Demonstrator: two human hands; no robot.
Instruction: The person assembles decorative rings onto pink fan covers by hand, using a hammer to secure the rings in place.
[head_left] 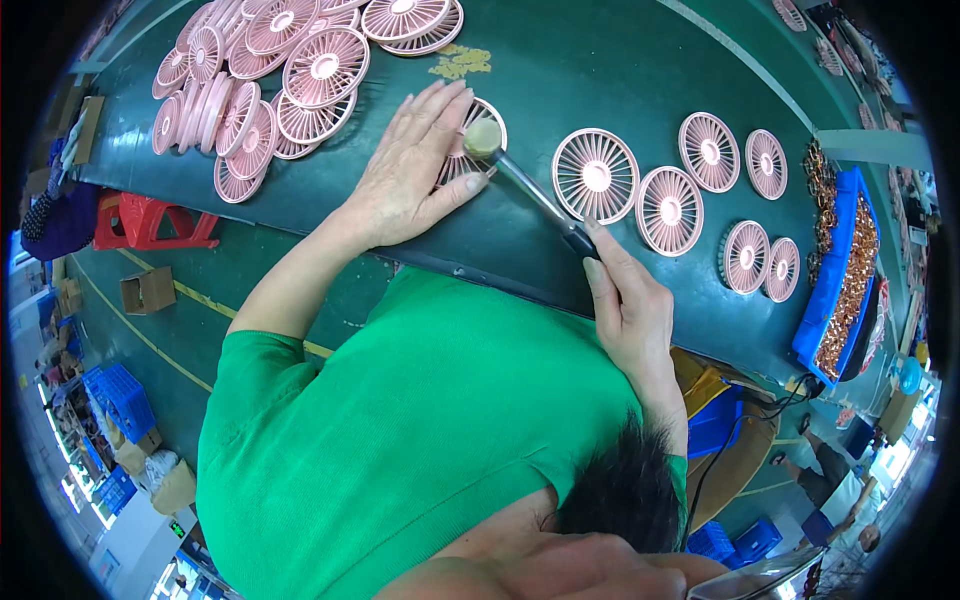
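Closing round the dark grip of a mallet (530, 185), the fingers of the right hand (630, 305) are bent, with the thumb and index finger laid along the handle. The metal shaft is angled up and leftward, and its pale, rounded head is placed over the middle of a pink spoked wheel (498, 110); whether the wheel is touched by the head cannot be told. This wheel is laid on the green worktop (620, 70), between the thumb and fingers of the left hand (400, 180), which are opened wide: the long fingers are stretched out together at its left edge, and the thumb is set across its lower edge. To the right, six loose wheels (595, 160) are spread out, and beyond them a blue tray (828, 285) is filled with small copper-coloured pieces (851, 285). Above the left hand, small yellow bits (461, 62) are scattered near a heap of pink wheels (325, 67). Past the left edge of the worktop, a red stool (160, 222) can be seen.
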